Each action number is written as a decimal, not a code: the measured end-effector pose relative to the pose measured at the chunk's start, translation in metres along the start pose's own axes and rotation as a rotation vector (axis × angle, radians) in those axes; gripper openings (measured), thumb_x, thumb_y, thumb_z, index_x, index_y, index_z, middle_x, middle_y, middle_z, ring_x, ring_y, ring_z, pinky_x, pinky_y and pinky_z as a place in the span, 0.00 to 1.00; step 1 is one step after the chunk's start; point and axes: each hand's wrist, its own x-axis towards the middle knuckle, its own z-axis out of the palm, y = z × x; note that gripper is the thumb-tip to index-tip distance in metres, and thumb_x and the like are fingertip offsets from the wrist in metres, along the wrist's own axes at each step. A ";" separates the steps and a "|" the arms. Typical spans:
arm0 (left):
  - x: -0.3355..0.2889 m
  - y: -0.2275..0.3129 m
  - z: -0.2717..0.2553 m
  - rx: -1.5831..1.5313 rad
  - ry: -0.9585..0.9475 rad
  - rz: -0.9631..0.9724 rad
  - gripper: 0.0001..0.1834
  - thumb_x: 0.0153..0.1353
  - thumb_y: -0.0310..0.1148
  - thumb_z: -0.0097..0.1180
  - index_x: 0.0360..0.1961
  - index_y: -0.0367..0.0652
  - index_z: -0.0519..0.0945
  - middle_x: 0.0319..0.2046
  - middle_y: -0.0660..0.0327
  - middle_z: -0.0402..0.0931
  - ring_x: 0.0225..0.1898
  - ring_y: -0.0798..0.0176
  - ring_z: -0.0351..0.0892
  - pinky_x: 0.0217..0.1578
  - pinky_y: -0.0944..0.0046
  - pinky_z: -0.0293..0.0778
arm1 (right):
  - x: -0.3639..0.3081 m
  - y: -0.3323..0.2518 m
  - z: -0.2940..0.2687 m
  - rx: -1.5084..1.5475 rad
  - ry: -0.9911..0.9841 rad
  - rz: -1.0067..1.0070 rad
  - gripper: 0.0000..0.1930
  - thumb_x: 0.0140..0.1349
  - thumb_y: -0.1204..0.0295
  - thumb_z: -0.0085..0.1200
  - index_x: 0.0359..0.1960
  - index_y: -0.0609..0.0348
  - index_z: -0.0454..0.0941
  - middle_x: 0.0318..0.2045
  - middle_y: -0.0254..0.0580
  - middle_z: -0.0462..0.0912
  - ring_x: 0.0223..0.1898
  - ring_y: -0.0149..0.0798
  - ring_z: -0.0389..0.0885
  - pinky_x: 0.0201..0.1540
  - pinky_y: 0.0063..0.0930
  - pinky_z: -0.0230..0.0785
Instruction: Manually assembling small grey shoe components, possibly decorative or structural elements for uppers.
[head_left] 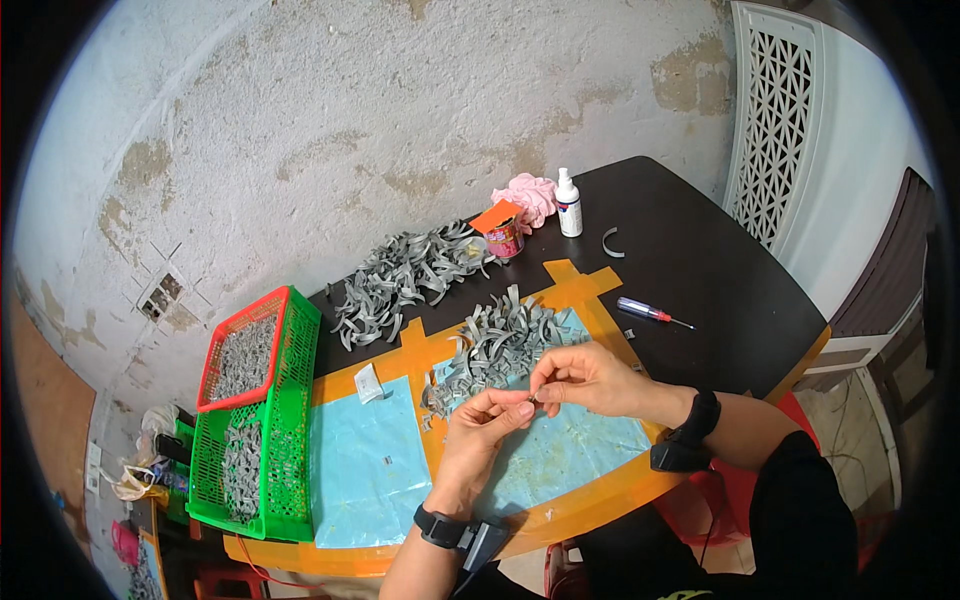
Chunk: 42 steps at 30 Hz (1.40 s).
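Observation:
My left hand and my right hand meet over the near side of a grey heap. Both are closed in a pinch, fingertip to fingertip. Whatever sits between them is tiny and mostly covered by the fingers, so its kind cannot be told. Just beyond my hands lies the heap of curved grey strips, spread on a blue sheet. A screwdriver with a clear handle rests on the dark table, right of the heap.
A second pile of curved strips lies by the wall. At left, a green basket and a red basket hold small grey pieces. Orange tape edges the sheets. A spray bottle, tin and pink cloth stand behind.

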 end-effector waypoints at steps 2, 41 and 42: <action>-0.001 0.002 0.000 -0.018 -0.013 -0.012 0.07 0.56 0.23 0.60 0.38 0.37 0.81 0.32 0.59 0.81 0.32 0.70 0.78 0.37 0.72 0.74 | 0.000 -0.002 0.001 0.013 -0.001 0.025 0.04 0.63 0.78 0.52 0.37 0.65 0.73 0.32 0.37 0.78 0.32 0.28 0.78 0.38 0.22 0.72; -0.004 -0.001 0.003 0.228 0.052 0.278 0.14 0.48 0.18 0.66 0.38 0.38 0.82 0.31 0.66 0.79 0.29 0.77 0.74 0.32 0.78 0.71 | -0.003 -0.005 0.010 0.105 0.036 0.016 0.06 0.59 0.77 0.58 0.37 0.64 0.79 0.31 0.38 0.81 0.30 0.27 0.80 0.35 0.19 0.74; -0.004 -0.001 0.004 0.222 0.052 0.272 0.14 0.48 0.19 0.66 0.38 0.38 0.82 0.31 0.66 0.79 0.29 0.77 0.74 0.32 0.78 0.71 | -0.003 -0.004 0.010 0.133 0.044 0.005 0.06 0.59 0.77 0.58 0.37 0.64 0.78 0.30 0.38 0.81 0.30 0.28 0.80 0.35 0.19 0.74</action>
